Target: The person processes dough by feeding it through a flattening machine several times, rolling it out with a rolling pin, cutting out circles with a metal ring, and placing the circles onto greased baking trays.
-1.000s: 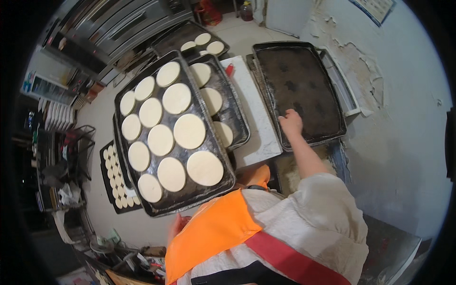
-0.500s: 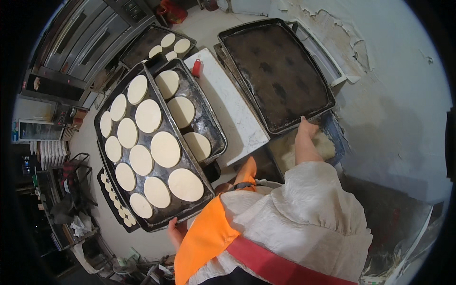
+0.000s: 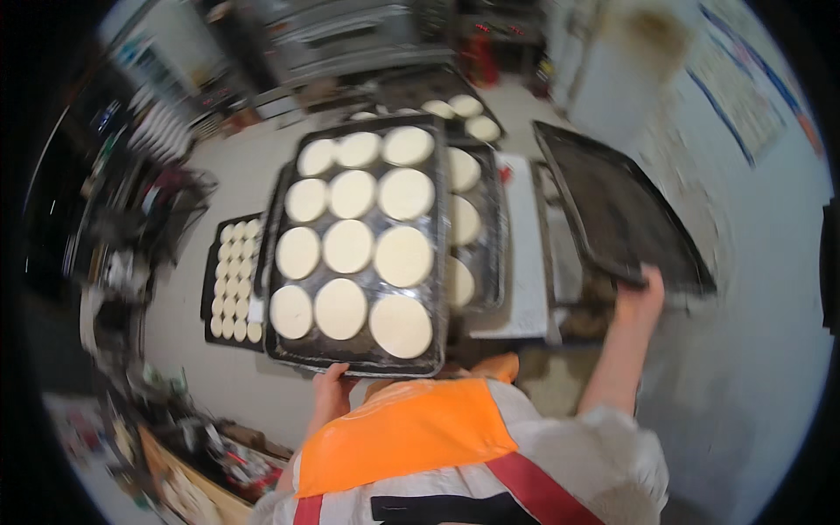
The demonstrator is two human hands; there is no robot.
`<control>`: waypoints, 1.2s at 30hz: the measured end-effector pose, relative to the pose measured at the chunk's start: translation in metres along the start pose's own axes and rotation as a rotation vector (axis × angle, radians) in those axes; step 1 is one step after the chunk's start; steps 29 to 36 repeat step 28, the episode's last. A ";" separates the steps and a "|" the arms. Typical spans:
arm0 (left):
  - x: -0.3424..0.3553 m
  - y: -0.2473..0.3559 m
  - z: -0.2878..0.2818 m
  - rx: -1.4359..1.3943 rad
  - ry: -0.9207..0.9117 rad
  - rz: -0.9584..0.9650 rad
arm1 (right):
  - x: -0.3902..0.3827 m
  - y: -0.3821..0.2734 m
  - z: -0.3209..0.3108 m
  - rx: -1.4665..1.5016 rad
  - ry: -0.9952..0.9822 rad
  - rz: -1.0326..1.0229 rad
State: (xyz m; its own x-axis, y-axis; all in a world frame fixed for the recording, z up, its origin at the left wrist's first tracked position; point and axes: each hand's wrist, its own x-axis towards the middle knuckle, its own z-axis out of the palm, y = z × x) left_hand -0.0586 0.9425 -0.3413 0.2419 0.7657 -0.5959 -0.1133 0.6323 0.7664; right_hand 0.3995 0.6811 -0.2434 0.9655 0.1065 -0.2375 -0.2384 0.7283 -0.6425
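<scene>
My left hand [image 3: 331,391] grips the near rim of a black baking tray [image 3: 398,354], fingertips showing over its edge. Round, flat, pale dough discs [image 3: 348,247] lie on that tray in rows. To the right, my right hand [image 3: 641,297] is closed on the near rim of a second, bare dark baking tray [image 3: 630,201]. This tray is tilted, its right side leaning toward the wall. Partly under the left tray sits another black tray [image 3: 487,219] with more dough discs. How my fingers lie under both rims is hidden.
Between the trays runs a white tabletop [image 3: 519,254] with a small red thing [image 3: 505,172] on it. A tray of small dough rounds [image 3: 234,280] lies low at the left. Farther back stand another tray with discs [image 3: 464,107] and steel ovens [image 3: 350,35]. A wall [image 3: 752,227] borders the right.
My view has swung round to the right. The bare tray in my right hand has gone from lying fairly flat to tilted. My left hand stays on the near rim of the dough tray.
</scene>
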 end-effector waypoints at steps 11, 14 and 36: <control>-0.013 0.019 -0.027 0.200 -0.177 -0.073 | -0.077 0.061 0.039 -0.166 -0.397 0.400; -0.012 0.006 -0.057 0.077 -0.156 -0.067 | -0.069 0.108 0.069 -0.293 -0.401 0.494; -0.133 -0.075 -0.346 -0.350 0.512 -0.049 | -0.045 0.234 0.141 -1.958 -0.501 -0.630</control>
